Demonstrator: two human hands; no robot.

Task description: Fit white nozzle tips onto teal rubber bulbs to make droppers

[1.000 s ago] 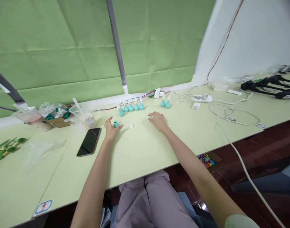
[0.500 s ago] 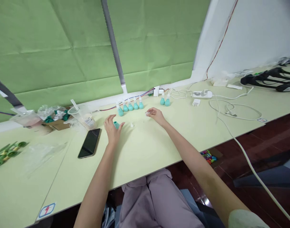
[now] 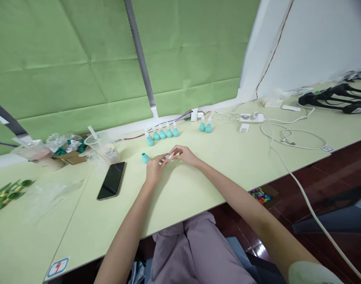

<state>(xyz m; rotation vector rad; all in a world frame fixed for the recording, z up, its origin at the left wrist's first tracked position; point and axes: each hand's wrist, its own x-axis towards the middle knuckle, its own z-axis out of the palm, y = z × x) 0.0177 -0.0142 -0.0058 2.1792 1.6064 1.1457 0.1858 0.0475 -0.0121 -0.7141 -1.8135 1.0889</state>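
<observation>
My left hand (image 3: 156, 167) and my right hand (image 3: 183, 154) meet above the table, fingertips pinched around a small whitish, partly clear plastic piece (image 3: 169, 156). Its exact shape is covered by the fingers. Just left of my left hand stands a teal bulb-shaped bottle (image 3: 145, 158) without a top. Behind, a row of several teal bottles with clear tops (image 3: 162, 134) lines the back of the table. Two more such bottles (image 3: 208, 128) stand farther right.
A black phone (image 3: 111, 180) lies left of my left arm. Behind it are a clear plastic cup (image 3: 105, 148) and a cardboard box (image 3: 72, 157). Green plastic pieces (image 3: 13, 193) lie far left. A power strip (image 3: 250, 118) and white cables (image 3: 301, 146) occupy the right side.
My left hand has left the open teal bottle and moved right to the small white piece. My right hand has come left and down, and both hands now meet.
</observation>
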